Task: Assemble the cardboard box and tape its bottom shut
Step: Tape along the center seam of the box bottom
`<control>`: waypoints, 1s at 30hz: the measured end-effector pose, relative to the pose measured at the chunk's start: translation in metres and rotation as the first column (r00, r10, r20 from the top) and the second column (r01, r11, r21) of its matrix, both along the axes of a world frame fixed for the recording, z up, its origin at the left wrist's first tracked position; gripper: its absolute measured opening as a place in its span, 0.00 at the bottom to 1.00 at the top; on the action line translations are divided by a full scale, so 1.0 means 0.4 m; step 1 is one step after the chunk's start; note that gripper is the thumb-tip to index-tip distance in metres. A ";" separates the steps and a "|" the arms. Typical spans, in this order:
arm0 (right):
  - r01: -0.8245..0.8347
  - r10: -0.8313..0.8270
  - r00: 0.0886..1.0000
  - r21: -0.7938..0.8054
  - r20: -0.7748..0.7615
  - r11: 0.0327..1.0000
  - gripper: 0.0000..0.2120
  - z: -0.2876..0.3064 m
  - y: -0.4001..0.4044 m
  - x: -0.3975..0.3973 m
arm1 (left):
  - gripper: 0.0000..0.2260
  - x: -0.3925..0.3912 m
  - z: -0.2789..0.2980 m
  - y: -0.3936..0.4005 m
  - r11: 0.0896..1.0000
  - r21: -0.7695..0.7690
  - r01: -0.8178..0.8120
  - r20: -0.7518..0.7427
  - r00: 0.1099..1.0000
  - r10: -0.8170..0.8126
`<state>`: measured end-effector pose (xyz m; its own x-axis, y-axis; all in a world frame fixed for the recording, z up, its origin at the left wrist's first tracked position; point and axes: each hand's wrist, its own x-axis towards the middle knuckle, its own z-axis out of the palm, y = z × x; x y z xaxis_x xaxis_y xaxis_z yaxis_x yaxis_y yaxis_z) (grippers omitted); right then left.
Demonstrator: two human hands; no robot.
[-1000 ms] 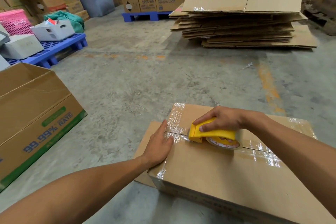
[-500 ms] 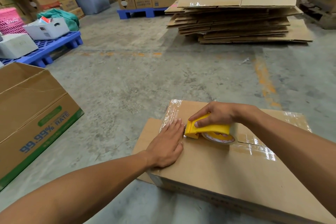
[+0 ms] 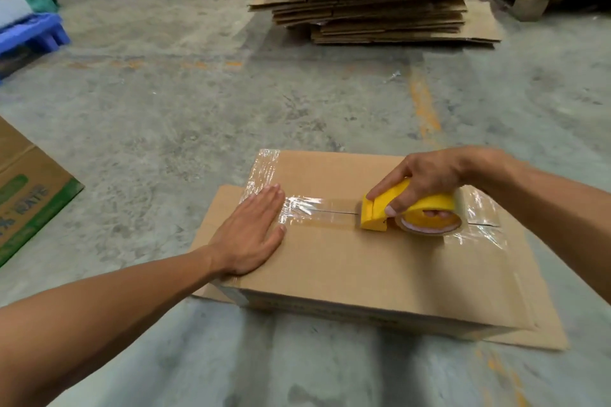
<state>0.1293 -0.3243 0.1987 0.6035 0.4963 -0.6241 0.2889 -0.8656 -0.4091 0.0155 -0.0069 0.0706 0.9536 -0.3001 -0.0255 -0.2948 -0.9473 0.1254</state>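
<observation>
Floor [image 3: 198, 116]: grey concrete with faint orange marks, filling most of the view.
Cardboard stack [image 3: 373, 3]: flattened sheets piled at 12 o'clock, well apart from the box.
Box [image 3: 380, 271]: lies at 6 o'clock on the floor, taped face up, flaps sticking out at its left and right ends.
Tape strip [image 3: 317, 211]: clear, along the centre seam between the two hands; another wrinkled strip crosses the far-left corner.
Left hand [image 3: 253, 231]: flat on the box at 9 o'clock of the seam, fingers spread slightly, palm pressing the cardboard.
Right hand [image 3: 426, 182]: curled around the tape dispenser at 3 o'clock.
Tape dispenser [image 3: 410, 213]: yellow, touching the seam, roll underneath.
</observation>
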 end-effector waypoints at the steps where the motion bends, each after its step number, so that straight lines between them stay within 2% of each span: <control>1: -0.003 0.004 1.000 -0.043 0.025 0.999 0.19 0.003 -0.032 -0.002 | 0.31 0.000 0.000 0.000 1.000 0.001 0.001 -0.002 1.000 -0.001; 6: 0.053 -0.052 0.998 -0.028 0.030 0.998 0.20 0.011 -0.100 -0.016 | 0.32 -0.001 0.004 0.000 1.000 -0.003 0.003 -0.021 1.000 -0.003; 13: 0.030 -0.027 0.996 -0.034 0.088 0.999 0.24 0.003 -0.086 -0.024 | 0.35 0.007 0.021 -0.034 0.999 0.035 -0.014 -0.060 0.998 0.016; 18: 0.051 -0.046 0.996 -0.059 0.072 0.997 0.24 0.007 -0.071 -0.016 | 0.35 0.020 0.043 -0.214 0.974 0.096 0.205 -0.059 0.978 -0.200; 22: 0.050 -0.048 0.999 -0.074 0.023 0.996 0.20 0.007 -0.051 0.006 | 0.34 0.032 0.015 -0.313 0.984 0.021 0.175 -0.123 0.978 -0.171; 26: 0.077 -0.078 0.993 -0.005 -0.087 0.997 0.19 -0.001 -0.061 0.015 | 0.30 0.030 0.002 -0.243 0.987 0.028 0.158 -0.081 0.984 -0.156; 30: 0.091 -0.084 0.988 0.053 -0.130 0.994 0.21 -0.003 -0.038 0.016 | 0.29 0.022 0.006 -0.196 0.987 0.035 0.156 -0.080 0.985 -0.153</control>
<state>0.1357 -0.3397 0.1974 0.5634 0.4831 -0.6702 0.1554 -0.8587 -0.4883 0.0242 -0.0853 0.0728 0.8904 -0.4410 -0.1127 -0.4291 -0.8959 0.1151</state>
